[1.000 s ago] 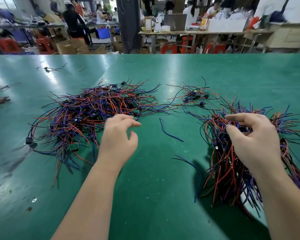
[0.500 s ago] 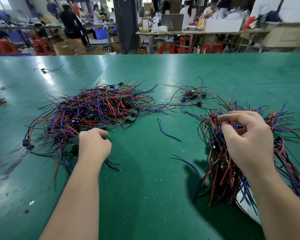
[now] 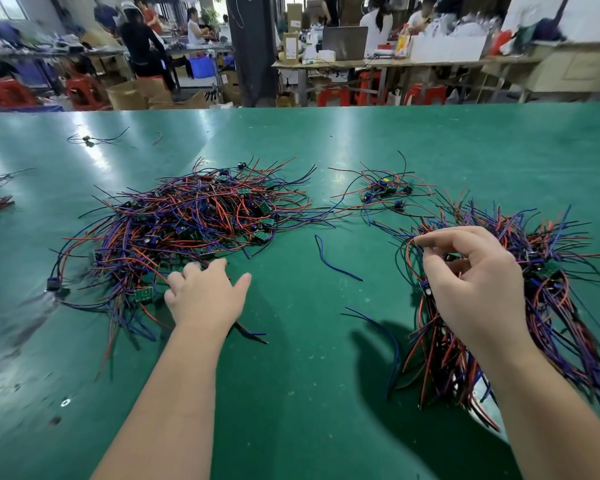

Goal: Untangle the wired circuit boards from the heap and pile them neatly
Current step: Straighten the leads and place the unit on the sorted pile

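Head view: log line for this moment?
left hand: at near edge of heap, grip unclear | right hand: holds wired-board bundle | loose blue wire between

The green table [image 3: 291, 393] before me carries a tangled heap [image 3: 187, 220] of wired boards on my left, a neater pile [image 3: 551, 306] on my right, a small cluster [image 3: 383, 190] farther off, a loose blue wire [image 3: 329, 259] between, and stray wires [image 3: 90, 138] far left.

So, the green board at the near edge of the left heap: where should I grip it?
Pinch the green board by its edges, left hand coming from the near side. It lies exposed at the heap rim; its wires run into the tangle, so pulling them would likely drag others.
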Tool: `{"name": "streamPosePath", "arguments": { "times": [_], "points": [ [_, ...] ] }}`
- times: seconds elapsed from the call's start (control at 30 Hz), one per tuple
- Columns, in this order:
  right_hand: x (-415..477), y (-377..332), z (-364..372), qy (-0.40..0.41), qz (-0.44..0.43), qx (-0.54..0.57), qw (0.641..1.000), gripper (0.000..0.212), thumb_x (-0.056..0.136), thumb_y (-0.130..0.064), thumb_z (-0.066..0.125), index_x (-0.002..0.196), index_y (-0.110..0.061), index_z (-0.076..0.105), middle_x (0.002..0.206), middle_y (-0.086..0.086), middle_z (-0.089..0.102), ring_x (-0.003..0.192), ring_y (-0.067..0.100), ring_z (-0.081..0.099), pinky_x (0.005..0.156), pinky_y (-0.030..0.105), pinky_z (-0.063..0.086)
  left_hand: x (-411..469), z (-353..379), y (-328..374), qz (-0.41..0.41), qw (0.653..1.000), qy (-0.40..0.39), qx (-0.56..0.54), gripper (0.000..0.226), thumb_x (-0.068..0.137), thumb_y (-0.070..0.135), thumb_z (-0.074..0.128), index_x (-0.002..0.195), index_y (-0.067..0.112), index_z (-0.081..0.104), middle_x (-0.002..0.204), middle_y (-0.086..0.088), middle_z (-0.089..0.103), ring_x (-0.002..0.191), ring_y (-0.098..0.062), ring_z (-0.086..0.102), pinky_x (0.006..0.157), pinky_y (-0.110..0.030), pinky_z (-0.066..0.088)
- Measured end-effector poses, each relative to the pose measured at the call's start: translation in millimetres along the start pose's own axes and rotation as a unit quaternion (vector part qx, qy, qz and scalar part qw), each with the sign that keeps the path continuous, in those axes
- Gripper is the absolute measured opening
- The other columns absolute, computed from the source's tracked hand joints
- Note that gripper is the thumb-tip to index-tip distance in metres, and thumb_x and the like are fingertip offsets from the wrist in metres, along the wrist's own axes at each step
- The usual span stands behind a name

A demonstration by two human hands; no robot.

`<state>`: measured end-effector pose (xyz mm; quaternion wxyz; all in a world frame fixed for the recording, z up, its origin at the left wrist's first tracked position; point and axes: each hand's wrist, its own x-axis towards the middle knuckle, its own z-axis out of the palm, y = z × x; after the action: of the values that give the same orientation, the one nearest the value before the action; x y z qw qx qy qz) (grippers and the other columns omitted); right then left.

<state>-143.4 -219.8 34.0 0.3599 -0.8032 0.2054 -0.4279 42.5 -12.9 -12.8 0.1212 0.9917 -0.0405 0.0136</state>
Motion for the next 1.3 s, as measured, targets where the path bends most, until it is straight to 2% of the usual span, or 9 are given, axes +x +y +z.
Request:
{"name": "streamPosePath", "arguments": {
  "times": [0.13, 0.27, 0.4, 0.63, 0.73, 0.9, 1.0, 1.13, 1.3],
  "points": [
    [-0.6, 0.1, 2.4, -0.006, 0.005, 0.005, 1.000, 0.024, 0.084, -0.001, 0.061, 0.087, -0.023, 0.070, 0.091, -0.004, 0.062, 0.062, 0.022, 0.057, 0.060, 0.025, 0.047, 2.3, 0.1, 4.2, 0.057, 0.980, 0.046, -0.184, 0.033, 0.090, 0.023, 0.060, 0.122, 0.013, 0.062, 0.111, -0.009, 0.064, 0.101, -0.026, 0.059, 0.086, -0.030, 0.043],
    [-1.6, -1.5, 3.9, -0.006, 0.012, 0.026, 1.000, 0.022, 0.084, 0.000, 0.062, 0.086, -0.020, 0.071, 0.086, -0.003, 0.065, 0.066, 0.015, 0.058, 0.063, 0.019, 0.047, -8.5, -4.4, 17.9, 0.080, 0.909, 0.037, -0.408, 0.021, 0.081, 0.015, 0.069, 0.100, 0.025, 0.066, 0.090, 0.005, 0.069, 0.066, 0.000, 0.061, 0.066, -0.010, 0.042],
    [-4.9, -6.0, 8.4, -0.065, 0.061, 0.121, 0.989, 0.023, 0.086, 0.003, 0.060, 0.086, -0.017, 0.070, 0.077, 0.001, 0.070, 0.066, 0.012, 0.067, 0.064, 0.021, 0.054, -29.9, -16.2, 35.8, 0.147, 0.759, -0.016, -0.635, 0.040, 0.080, -0.001, 0.071, 0.104, 0.028, 0.057, 0.090, -0.004, 0.069, 0.069, -0.002, 0.063, 0.069, -0.014, 0.051],
    [-7.3, -11.8, 18.1, -0.214, 0.223, 0.335, 0.890, 0.013, 0.084, -0.014, 0.062, 0.092, -0.005, 0.068, 0.082, 0.011, 0.069, 0.066, 0.017, 0.063, 0.055, 0.021, 0.050, -70.5, -18.0, 58.2, 0.291, 0.676, -0.141, -0.662, 0.050, 0.072, 0.003, 0.068, 0.116, 0.020, 0.054, 0.093, 0.000, 0.073, 0.080, -0.007, 0.065, 0.074, -0.019, 0.051],
    [-7.2, -11.4, 19.3, -0.228, 0.243, 0.364, 0.870, 0.029, 0.068, -0.024, 0.066, 0.090, -0.005, 0.069, 0.081, 0.006, 0.071, 0.062, 0.010, 0.060, 0.053, 0.017, 0.046, -78.0, -15.1, 61.1, 0.313, 0.665, -0.201, -0.647, 0.053, 0.073, 0.001, 0.067, 0.120, 0.020, 0.052, 0.097, 0.000, 0.074, 0.076, -0.006, 0.063, 0.073, -0.018, 0.050],
    [-6.2, -9.2, 18.2, -0.209, 0.266, 0.401, 0.851, 0.014, 0.064, -0.015, 0.069, 0.075, -0.010, 0.074, 0.072, 0.005, 0.070, 0.058, 0.008, 0.058, 0.051, 0.015, 0.046, -81.2, -11.7, 64.1, 0.296, 0.690, -0.206, -0.628, 0.052, 0.070, 0.007, 0.073, 0.116, 0.023, 0.056, 0.105, -0.003, 0.071, 0.080, -0.007, 0.063, 0.077, -0.021, 0.052],
    [-6.1, -7.9, 17.3, -0.206, 0.258, 0.369, 0.869, 0.010, 0.076, -0.006, 0.066, 0.079, -0.012, 0.073, 0.074, 0.003, 0.073, 0.066, 0.007, 0.064, 0.055, 0.014, 0.048, -79.9, -9.0, 66.8, 0.229, 0.707, -0.243, -0.623, 0.042, 0.070, 0.019, 0.081, 0.109, 0.017, 0.063, 0.105, -0.008, 0.071, 0.087, -0.013, 0.067, 0.074, -0.022, 0.053],
    [-8.7, -7.9, 21.0, -0.185, 0.246, 0.337, 0.890, 0.020, 0.082, 0.004, 0.063, 0.086, -0.014, 0.072, 0.073, -0.001, 0.073, 0.066, 0.005, 0.065, 0.060, 0.014, 0.051, -79.5, -6.0, 66.2, 0.173, 0.718, -0.290, -0.609, 0.012, 0.075, 0.018, 0.073, 0.085, 0.011, 0.071, 0.076, -0.005, 0.074, 0.066, -0.013, 0.067, 0.063, -0.026, 0.058],
    [-9.4, -7.7, 23.8, -0.154, 0.232, 0.320, 0.906, 0.021, 0.083, 0.006, 0.064, 0.089, -0.013, 0.071, 0.064, -0.006, 0.068, 0.060, 0.009, 0.065, 0.061, 0.017, 0.054, -83.3, -6.0, 68.0, 0.188, 0.731, -0.274, -0.596, 0.021, 0.070, 0.026, 0.077, 0.084, 0.010, 0.071, 0.072, -0.004, 0.073, 0.059, -0.015, 0.067, 0.053, -0.025, 0.055]
  ]
}}
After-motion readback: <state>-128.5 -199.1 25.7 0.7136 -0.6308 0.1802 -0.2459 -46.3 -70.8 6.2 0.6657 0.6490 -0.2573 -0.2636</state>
